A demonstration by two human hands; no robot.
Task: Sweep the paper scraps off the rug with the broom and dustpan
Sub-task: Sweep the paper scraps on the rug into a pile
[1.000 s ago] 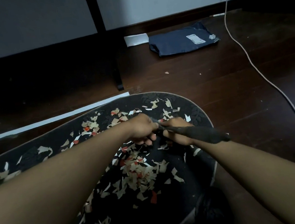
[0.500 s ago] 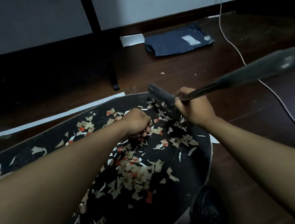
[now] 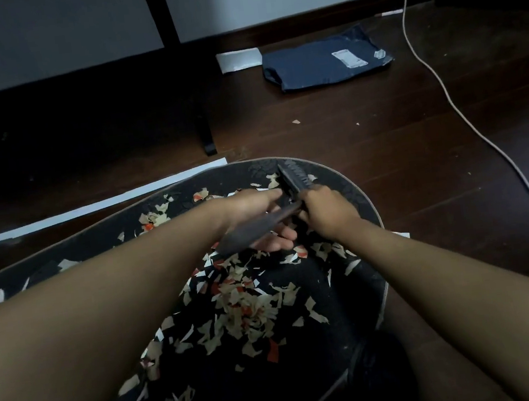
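Dark bristles of the hand broom (image 3: 293, 176) meet the rug (image 3: 351, 293) just beyond the gripping right hand (image 3: 326, 209), while the open left hand (image 3: 264, 220) cups nearby paper scraps (image 3: 245, 299); no dustpan shows.

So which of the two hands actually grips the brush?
The right hand, fingers curled round the brush neck; the left hand lies open under the handle.

black patterned rug (image 3: 361, 291), cream, white and red scraps (image 3: 246, 306), navy parcel (image 3: 323, 63)
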